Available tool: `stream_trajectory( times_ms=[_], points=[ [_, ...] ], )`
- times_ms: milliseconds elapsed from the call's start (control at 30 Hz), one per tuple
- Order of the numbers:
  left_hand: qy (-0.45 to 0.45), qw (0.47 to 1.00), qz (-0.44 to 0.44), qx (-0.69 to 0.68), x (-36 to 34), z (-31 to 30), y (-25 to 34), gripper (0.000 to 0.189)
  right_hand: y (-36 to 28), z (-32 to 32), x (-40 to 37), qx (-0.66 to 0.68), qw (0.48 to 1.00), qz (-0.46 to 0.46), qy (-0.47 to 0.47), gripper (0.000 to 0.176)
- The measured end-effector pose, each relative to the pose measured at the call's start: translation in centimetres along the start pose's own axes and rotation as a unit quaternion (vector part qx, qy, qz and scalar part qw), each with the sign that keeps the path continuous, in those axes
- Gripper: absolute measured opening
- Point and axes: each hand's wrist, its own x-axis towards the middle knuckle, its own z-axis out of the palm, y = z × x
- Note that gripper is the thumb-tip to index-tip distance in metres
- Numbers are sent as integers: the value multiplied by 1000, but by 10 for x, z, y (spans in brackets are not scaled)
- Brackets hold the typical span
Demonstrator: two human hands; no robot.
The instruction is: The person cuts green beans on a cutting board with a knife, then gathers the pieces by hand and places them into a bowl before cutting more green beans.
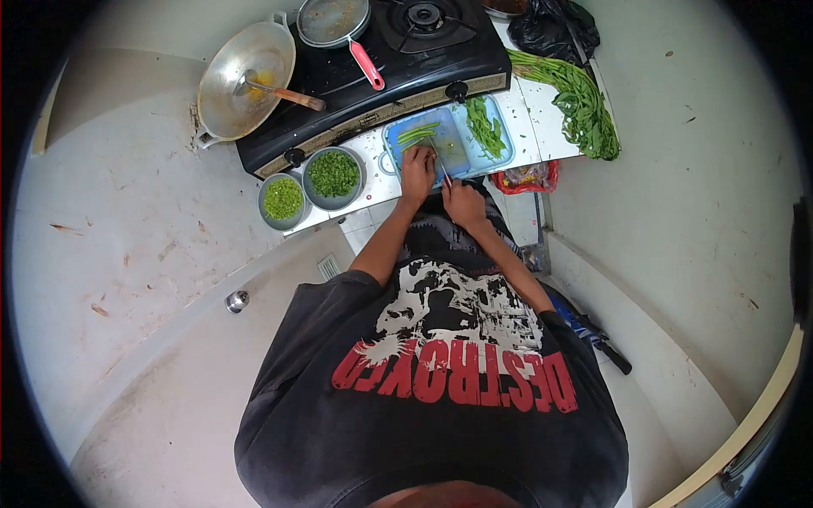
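Observation:
My right hand [464, 203] is closed round the handle of a knife [439, 161], whose blade points away from me over a blue cutting board [453, 151]. Beside the blade, my left hand [417, 176] has its fingers curled down on a small bunch of green vegetable stems [417, 134]. The stems lie crosswise on the board, partly hidden by those fingers. Leafy green pieces [483, 127] rest to the right in the light-blue tray [509, 151] that holds the board.
Two bowls of chopped greens, one darker [334, 173] and one paler [284, 198], stand at left. Behind is a black gas stove [356, 110] with a wok [241, 76] and a red-handled pan [334, 19]. A leafy bunch [589, 118] lies right, above a red basket [546, 182].

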Motion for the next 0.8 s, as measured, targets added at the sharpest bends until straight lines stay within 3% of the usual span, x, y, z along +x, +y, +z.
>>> stream_trajectory(
  times_ms=[233,533,800],
  points=[
    [-17,998,-58,-26,-1,1,-3,9,11,0,-15,-27,1000,2,-6,44],
    [-14,999,44,4,-2,-10,-3,9,21,-4,-15,-18,1000,16,3,44],
    [-31,999,-22,-21,-4,-4,-6,9,8,-3,-25,-23,1000,2,-3,45]
  ],
)
